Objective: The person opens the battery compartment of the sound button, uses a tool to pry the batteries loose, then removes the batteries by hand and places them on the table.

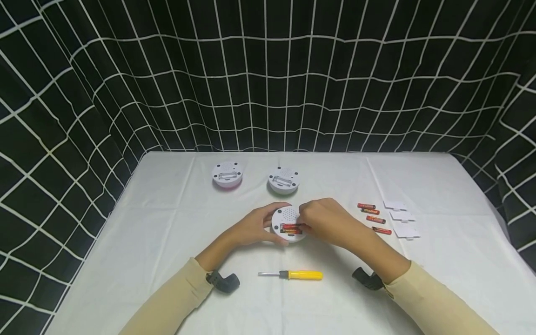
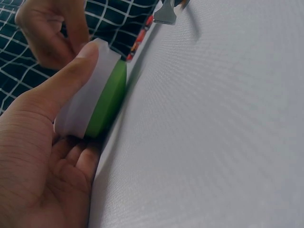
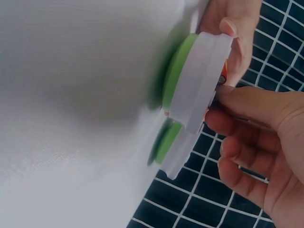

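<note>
A round white device (image 1: 290,214), green underneath, lies with its perforated back and battery compartment facing up. My left hand (image 1: 253,225) grips it from the left, thumb along the rim (image 2: 92,71) and fingers curled beneath the far side. Two red batteries (image 1: 289,227) sit side by side in the compartment. At its right end, my right hand (image 1: 326,221) pinches a battery (image 3: 223,71) with thumb and index finger, while its other fingers curl loosely. The fingers partly hide that end of the compartment.
Behind stand two similar devices, one (image 1: 227,175) at left and one (image 1: 284,180) nearer the middle, compartments without covers. To the right lie several red batteries (image 1: 376,219) and three white covers (image 1: 402,216). A yellow-handled screwdriver (image 1: 304,275) lies in front.
</note>
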Motion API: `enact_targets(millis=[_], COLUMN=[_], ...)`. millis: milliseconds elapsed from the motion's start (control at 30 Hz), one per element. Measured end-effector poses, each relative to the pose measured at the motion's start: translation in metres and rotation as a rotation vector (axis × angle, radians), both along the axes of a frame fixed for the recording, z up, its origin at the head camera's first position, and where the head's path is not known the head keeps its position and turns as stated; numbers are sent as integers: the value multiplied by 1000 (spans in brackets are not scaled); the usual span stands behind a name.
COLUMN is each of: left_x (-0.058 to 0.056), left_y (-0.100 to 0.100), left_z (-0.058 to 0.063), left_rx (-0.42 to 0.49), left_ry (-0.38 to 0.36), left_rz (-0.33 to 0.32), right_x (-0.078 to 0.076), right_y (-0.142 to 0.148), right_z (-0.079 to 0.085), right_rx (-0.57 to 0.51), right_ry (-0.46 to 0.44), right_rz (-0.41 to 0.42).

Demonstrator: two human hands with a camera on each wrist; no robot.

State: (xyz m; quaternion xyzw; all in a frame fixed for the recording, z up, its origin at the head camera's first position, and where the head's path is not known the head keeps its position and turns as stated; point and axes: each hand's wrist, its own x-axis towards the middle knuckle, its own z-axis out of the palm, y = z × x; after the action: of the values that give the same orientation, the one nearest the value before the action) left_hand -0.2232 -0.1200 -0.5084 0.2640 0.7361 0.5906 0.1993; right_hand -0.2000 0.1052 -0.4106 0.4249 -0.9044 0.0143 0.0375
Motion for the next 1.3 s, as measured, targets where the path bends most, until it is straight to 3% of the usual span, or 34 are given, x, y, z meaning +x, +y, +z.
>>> enact_targets(millis=[233,967,1300], left_x=[0,1,1], left_y=[1,5,4], left_z=[-2,4,0], left_rx=[-6,-62,-61], left_ry=[8,12,10], left_rz=[0,24,38], right_x=[0,8,18], right_y=[3,35,59], right_z=[-5,0,-1], right_rx=[-33,-126,-171], right_ry=[27,16,15], right_rz=[39,-54,-94])
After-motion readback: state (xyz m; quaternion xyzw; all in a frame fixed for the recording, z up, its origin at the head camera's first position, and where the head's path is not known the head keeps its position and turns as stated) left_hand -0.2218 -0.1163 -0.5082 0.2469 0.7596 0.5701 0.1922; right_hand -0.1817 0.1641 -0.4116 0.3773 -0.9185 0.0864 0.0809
